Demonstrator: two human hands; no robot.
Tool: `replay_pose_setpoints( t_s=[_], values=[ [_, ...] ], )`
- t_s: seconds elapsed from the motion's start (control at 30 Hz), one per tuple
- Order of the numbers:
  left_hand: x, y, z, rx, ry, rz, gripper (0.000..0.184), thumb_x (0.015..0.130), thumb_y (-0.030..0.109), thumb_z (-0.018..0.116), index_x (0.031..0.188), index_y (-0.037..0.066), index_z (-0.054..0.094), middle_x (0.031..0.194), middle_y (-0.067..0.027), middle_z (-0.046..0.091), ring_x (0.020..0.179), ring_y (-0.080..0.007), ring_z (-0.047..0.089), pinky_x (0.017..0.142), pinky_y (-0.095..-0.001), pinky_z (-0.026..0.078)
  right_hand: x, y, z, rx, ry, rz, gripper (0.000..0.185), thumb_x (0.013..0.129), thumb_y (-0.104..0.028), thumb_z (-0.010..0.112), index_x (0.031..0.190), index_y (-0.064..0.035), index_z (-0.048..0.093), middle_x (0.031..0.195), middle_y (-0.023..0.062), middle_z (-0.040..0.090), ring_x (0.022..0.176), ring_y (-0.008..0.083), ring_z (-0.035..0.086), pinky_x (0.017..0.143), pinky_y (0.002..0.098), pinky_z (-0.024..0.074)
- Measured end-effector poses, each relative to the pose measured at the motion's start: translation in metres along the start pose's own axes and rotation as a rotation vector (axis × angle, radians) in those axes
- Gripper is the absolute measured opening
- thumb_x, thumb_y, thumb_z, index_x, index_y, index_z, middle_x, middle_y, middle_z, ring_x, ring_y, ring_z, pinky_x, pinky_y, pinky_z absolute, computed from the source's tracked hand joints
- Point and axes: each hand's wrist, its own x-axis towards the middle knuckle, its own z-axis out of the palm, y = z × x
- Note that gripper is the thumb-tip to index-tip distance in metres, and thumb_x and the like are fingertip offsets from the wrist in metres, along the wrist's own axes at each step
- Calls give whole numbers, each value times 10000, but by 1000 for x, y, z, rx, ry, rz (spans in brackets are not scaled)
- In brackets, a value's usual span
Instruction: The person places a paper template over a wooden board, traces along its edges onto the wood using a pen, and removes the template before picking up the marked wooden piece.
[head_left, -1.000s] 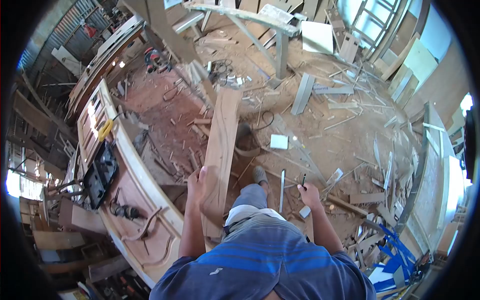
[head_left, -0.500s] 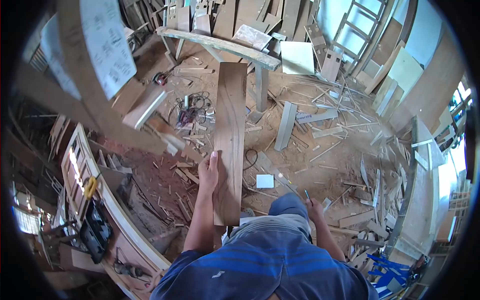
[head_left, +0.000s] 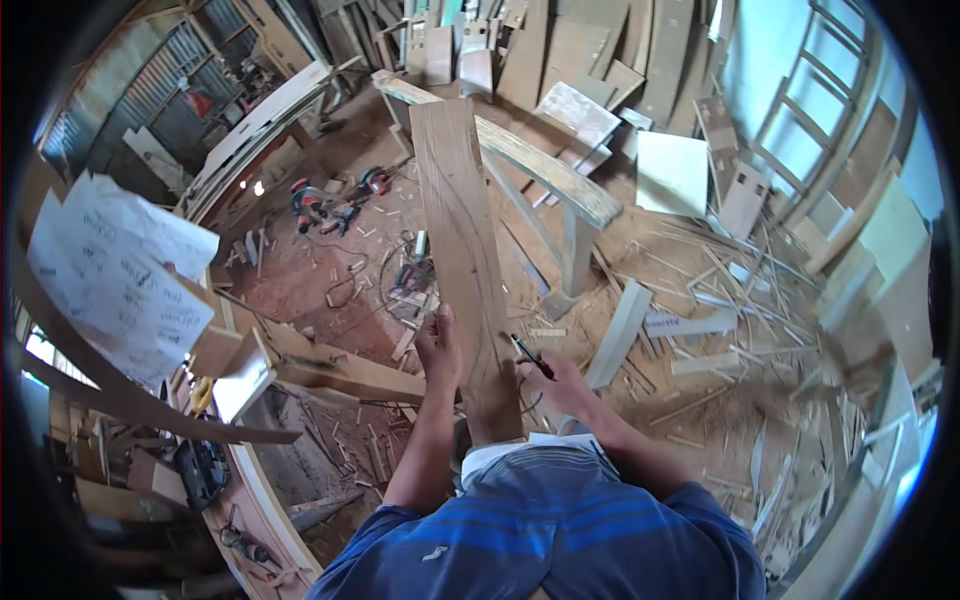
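A long brown wooden board point(head_left: 462, 230) stretches away from my lap, its far end overlapping a rough trestle. My left hand point(head_left: 438, 350) grips the board by its left edge, thumb on top. Close to the board's right edge, my right hand point(head_left: 556, 382) pinches a slim dark pen point(head_left: 531, 357), its pale tip pointing toward the board. I cannot tell whether the tip touches the wood.
The rough trestle point(head_left: 550, 165) stands ahead. Power tools point(head_left: 308, 200) and cords lie on the floor at left. Wood offcuts point(head_left: 620, 330) litter the right side. Papers with writing point(head_left: 120, 270) hang at left, above a workbench edge point(head_left: 262, 490). Boards and a ladder lean behind.
My right hand has come up from beside my leg to the board's right edge, bringing the pen. The view has turned left, and the board now slants leftward at its far end.
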Motion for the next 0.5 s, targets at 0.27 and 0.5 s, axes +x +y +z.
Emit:
replay_pose_setpoints(
  t_s=[0.27, 0.5],
  values=[
    [88, 14, 56, -134, 195, 19, 486, 1126, 409, 515, 740, 144, 384, 690, 103, 346, 639, -22, 305, 551, -257, 221, 153, -58, -66, -68, -242, -110, 402, 1039, -363, 679, 1221, -5, 678, 822, 48, 663, 738, 133, 574, 687, 319, 486],
    [217, 4, 94, -427, 288, -80, 320, 1157, 309, 451, 1043, 67, 627, 941, 45, 560, 864, -44, 483, 794, -239, 431, 299, -86, -72, -112, -183, -217, 360, 1031, -346, 685, 1104, 5, 708, 730, 68, 623, 681, 163, 521, 649, 350, 460]
  ],
)
